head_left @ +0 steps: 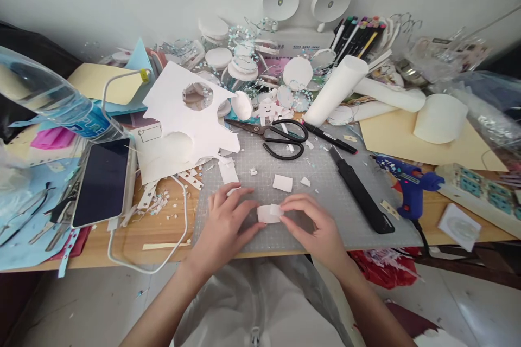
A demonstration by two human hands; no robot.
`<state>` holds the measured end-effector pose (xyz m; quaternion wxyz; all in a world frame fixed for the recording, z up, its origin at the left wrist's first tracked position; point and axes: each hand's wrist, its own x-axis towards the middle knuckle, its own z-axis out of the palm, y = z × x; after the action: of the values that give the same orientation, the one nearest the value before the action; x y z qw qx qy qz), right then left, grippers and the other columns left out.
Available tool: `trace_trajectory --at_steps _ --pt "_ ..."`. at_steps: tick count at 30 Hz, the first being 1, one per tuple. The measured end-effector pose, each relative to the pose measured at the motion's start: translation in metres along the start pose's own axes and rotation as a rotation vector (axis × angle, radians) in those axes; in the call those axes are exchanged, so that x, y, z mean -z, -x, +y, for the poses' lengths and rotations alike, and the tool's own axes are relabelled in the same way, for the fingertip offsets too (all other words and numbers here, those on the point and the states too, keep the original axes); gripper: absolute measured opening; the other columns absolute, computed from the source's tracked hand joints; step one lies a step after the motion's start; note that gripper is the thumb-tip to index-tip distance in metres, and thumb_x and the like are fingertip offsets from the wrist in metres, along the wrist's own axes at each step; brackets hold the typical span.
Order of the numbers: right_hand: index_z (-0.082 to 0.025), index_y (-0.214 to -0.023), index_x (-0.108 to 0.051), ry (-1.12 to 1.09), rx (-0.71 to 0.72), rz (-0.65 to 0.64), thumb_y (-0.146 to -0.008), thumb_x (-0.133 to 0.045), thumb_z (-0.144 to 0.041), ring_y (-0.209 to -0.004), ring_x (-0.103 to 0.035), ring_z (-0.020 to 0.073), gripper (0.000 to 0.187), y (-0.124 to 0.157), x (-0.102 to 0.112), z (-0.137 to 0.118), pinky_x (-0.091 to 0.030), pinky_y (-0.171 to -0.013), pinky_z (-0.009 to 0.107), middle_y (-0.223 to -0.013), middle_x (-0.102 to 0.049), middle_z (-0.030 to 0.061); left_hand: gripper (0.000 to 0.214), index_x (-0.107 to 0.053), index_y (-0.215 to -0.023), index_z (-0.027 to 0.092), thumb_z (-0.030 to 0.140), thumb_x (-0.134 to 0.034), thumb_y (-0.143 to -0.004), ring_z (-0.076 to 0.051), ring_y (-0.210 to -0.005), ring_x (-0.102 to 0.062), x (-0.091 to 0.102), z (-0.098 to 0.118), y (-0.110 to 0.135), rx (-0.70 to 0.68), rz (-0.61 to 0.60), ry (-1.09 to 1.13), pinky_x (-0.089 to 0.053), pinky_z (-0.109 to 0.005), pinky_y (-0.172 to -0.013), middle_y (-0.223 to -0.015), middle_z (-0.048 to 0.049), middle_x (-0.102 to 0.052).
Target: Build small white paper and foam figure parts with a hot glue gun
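Note:
A small white paper piece (266, 214) sits between my two hands over the front of the grey cutting mat (252, 236). My right hand (313, 222) pinches its right end, where a narrower strip seems to overlap it. At its left end are the thumb and index finger of my left hand (228, 222), closed on the edge, with the other fingers spread above. Just beyond lies a white paper rectangle (282, 183), with small scraps around it. Another white strip (228, 171) reaches under my left fingertips.
Black-handled scissors (285, 135), a black pen (331, 138) and a black utility knife (362, 192) lie on the mat. A blue glue gun (409, 184) stands right, by a power strip (472, 190). Left are a cut white sheet (195, 124), a phone (103, 181) and a water bottle (61, 100).

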<state>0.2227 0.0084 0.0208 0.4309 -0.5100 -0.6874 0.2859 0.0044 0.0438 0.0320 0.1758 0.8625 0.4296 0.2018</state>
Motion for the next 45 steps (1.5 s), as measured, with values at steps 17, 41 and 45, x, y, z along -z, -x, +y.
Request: trace_trajectory --at_steps 17,41,45 --pt "-0.022 -0.108 -0.063 0.202 0.118 -0.155 -0.090 -0.056 -0.006 -0.099 -0.056 0.0184 0.025 -0.004 -0.006 0.003 -0.048 -0.086 0.035 -0.103 -0.063 0.0061 0.022 -0.062 -0.113 0.021 0.029 -0.061 -0.092 -0.031 -0.122 -0.043 -0.007 -0.004 -0.004 0.004 -0.014 0.068 -0.039 -0.046 -0.093 -0.128 -0.0097 -0.059" --pt "-0.026 -0.106 -0.061 -0.392 -0.321 0.451 -0.087 -0.064 -0.029 -0.090 -0.063 0.0167 0.019 0.005 -0.001 0.016 -0.055 -0.079 0.033 -0.097 -0.065 0.0037 0.021 -0.060 -0.075 0.018 0.020 -0.053 -0.095 -0.018 -0.080 -0.053 -0.012 0.012 -0.001 0.138 0.187 0.092 -0.039 -0.035 -0.073 -0.080 -0.0024 -0.065" --pt "-0.026 -0.108 -0.056 -0.362 -0.271 0.406 -0.086 -0.065 -0.026 -0.090 -0.064 0.0169 0.023 0.002 0.000 0.010 -0.056 -0.081 0.034 -0.095 -0.065 0.0042 0.034 -0.052 -0.061 0.018 0.027 -0.058 -0.093 -0.018 -0.074 -0.051 -0.006 0.015 0.006 0.081 0.133 0.054 -0.037 -0.034 -0.070 -0.068 -0.0007 -0.059"
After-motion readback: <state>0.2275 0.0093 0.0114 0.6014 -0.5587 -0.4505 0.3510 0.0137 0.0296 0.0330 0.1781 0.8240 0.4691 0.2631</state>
